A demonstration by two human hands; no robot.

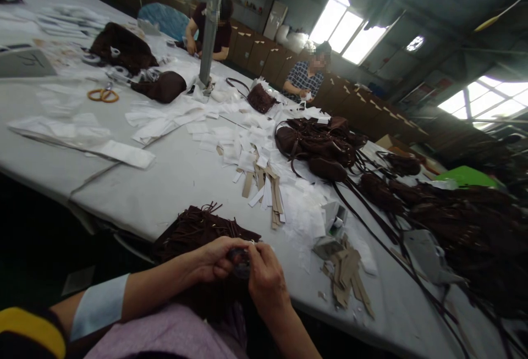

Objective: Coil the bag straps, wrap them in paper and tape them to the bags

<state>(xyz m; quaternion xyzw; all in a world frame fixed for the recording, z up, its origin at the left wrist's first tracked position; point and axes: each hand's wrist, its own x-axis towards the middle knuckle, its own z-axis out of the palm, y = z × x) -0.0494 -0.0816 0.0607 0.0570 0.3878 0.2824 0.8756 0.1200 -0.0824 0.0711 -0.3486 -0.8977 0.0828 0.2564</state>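
In front of my body, my left hand (216, 260) and my right hand (268, 279) meet, both with fingers pinched together. Between them is a small dark piece (240, 260) that looks partly clear and shiny, perhaps film-wrapped; its kind is not plain. A white speck shows at the fingertips. Just behind my hands, a dark brown fringed bag (202, 227) rests at the table's near edge and on my lap. My forearms hide part of it.
White paper strips (231, 142) and tan cardboard strips (346, 271) litter the grey table (173, 194). Brown bags (317, 142) with long straps pile up on the right. Orange-handled scissors (103, 95) lie far left, near a metal post (211, 23). Two people work across the table.
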